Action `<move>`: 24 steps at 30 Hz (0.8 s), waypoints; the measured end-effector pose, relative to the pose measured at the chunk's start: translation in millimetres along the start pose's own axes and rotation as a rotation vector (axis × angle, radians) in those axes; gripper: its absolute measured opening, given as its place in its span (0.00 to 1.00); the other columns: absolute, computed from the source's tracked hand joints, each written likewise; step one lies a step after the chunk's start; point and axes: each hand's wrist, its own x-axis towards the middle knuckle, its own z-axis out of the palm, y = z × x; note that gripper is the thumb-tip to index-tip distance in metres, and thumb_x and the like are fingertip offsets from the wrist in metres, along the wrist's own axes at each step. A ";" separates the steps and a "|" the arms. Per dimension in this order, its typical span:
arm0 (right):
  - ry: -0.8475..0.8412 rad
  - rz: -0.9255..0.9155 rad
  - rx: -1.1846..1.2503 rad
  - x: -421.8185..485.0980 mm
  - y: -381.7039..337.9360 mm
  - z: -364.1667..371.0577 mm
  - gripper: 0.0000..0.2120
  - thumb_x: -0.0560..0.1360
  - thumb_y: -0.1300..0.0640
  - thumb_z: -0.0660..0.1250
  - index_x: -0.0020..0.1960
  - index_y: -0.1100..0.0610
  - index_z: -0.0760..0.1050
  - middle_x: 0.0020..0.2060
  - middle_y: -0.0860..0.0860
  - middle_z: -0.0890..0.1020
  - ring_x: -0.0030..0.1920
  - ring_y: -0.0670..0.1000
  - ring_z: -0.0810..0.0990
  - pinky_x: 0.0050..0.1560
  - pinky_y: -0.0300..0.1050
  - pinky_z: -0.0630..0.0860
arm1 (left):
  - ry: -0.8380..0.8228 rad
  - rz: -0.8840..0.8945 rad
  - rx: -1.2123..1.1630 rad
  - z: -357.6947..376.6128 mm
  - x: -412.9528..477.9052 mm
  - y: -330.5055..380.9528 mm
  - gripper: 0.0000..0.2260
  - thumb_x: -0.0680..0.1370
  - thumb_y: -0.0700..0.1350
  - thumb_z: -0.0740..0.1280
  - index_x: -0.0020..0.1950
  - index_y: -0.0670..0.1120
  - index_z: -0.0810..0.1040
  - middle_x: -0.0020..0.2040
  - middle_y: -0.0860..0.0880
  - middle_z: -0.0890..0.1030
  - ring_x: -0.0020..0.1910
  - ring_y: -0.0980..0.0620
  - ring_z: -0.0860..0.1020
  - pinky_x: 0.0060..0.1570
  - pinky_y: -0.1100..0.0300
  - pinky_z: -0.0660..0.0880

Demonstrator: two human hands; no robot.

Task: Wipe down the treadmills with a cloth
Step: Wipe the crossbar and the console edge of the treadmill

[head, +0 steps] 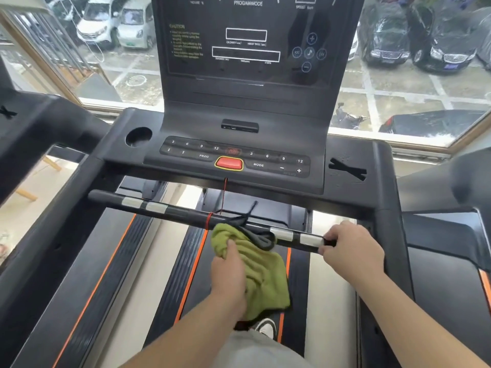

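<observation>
Treadmill [382, 181] was noted as the carrier; places were taken from the red stop button [229, 163] on its console. Below the button a crossbar [180, 212] was seen, banded with silver plates. A red cord [224, 195] was run down from the button and tied round the bar. Below and slightly right, a green cloth [260, 272] was draped against the bar, and a dark strap [266, 246] was looped across both. Farther right the bar was gripped by the right hand [350, 251]. A black taped cross [348, 170] was stuck right of the button.

cloth [255, 272] under handlebar [186, 211], before console [233, 158]
</observation>
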 end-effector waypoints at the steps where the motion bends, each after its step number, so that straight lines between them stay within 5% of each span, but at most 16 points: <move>1: 0.003 0.005 -0.009 0.0 -0.6 -0.2 0.05 0.73 0.47 0.74 0.49 0.43 0.82 0.44 0.42 0.75 0.49 0.48 0.73 0.36 0.42 0.68 | 0.031 -0.023 -0.077 -3.8 4.1 5.5 0.22 0.83 0.63 0.60 0.65 0.46 0.74 0.55 0.43 0.83 0.52 0.41 0.83 0.58 0.42 0.81; 7: 0.029 0.001 -0.037 -0.4 -6.0 -2.7 0.02 0.74 0.47 0.72 0.47 0.44 0.81 0.43 0.42 0.75 0.46 0.48 0.74 0.32 0.39 0.65 | 0.209 0.016 -0.346 -24.0 15.7 30.1 0.18 0.86 0.57 0.59 0.63 0.44 0.75 0.48 0.47 0.79 0.44 0.46 0.80 0.48 0.51 0.77; 12: 0.030 -0.007 -0.027 -0.8 -6.4 -5.2 0.03 0.74 0.48 0.72 0.47 0.44 0.81 0.43 0.42 0.76 0.45 0.47 0.75 0.32 0.39 0.66 | 0.102 0.053 -0.294 12.3 14.3 27.1 0.18 0.86 0.54 0.58 0.63 0.42 0.78 0.47 0.43 0.84 0.38 0.45 0.80 0.39 0.53 0.77; 15: 0.008 0.022 0.004 0.0 -6.8 -7.0 0.03 0.73 0.49 0.73 0.46 0.45 0.82 0.44 0.42 0.77 0.44 0.47 0.75 0.31 0.38 0.65 | 0.087 0.073 -0.079 50.2 0.7 18.9 0.22 0.87 0.51 0.57 0.77 0.41 0.67 0.67 0.38 0.78 0.61 0.37 0.80 0.60 0.46 0.76; 17: 0.003 0.032 0.017 0.6 -6.9 -6.6 0.03 0.72 0.48 0.73 0.46 0.45 0.82 0.44 0.42 0.77 0.44 0.48 0.75 0.33 0.39 0.66 | 0.064 0.064 0.054 58.2 -9.3 6.5 0.22 0.87 0.50 0.58 0.76 0.39 0.66 0.70 0.41 0.74 0.68 0.37 0.74 0.69 0.48 0.71; 20: -0.012 0.019 0.038 -0.3 -3.2 -4.9 0.05 0.72 0.47 0.73 0.48 0.44 0.82 0.46 0.43 0.75 0.49 0.50 0.74 0.40 0.44 0.71 | -0.096 0.031 0.247 50.5 -15.8 -16.2 0.24 0.85 0.55 0.60 0.74 0.40 0.68 0.69 0.42 0.75 0.65 0.40 0.75 0.67 0.48 0.73; 24: -0.039 -0.046 0.040 -7.2 3.2 -4.1 0.08 0.76 0.45 0.72 0.54 0.44 0.82 0.49 0.42 0.75 0.53 0.48 0.74 0.45 0.46 0.77 | -0.078 -0.125 -0.135 22.9 12.6 -18.8 0.22 0.83 0.54 0.64 0.68 0.39 0.75 0.59 0.39 0.83 0.53 0.38 0.84 0.53 0.40 0.82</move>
